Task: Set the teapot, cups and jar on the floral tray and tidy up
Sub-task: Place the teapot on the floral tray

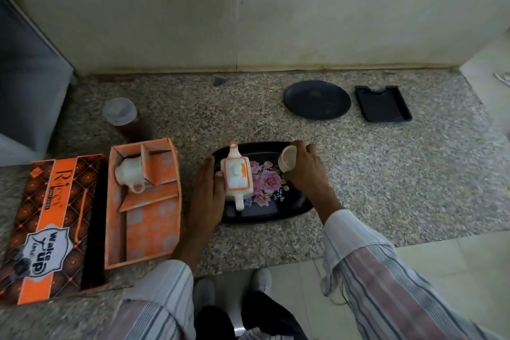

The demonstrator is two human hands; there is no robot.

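White, orange-trimmed teapot (236, 177) stands on the black floral tray (278, 201). One cup (287, 160) hangs tilted above it. Another cup (130, 175) lies in its box

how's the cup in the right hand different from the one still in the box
The cup in the right hand is held tilted above the floral tray; the cup in the box lies on its side in a compartment of the orange box, untouched. Its handle shows; the held cup's is hidden. Both are white.

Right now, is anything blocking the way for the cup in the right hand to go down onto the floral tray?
Nothing visible does. The right hand holds the cup over the tray's right part; the teapot sits further left.
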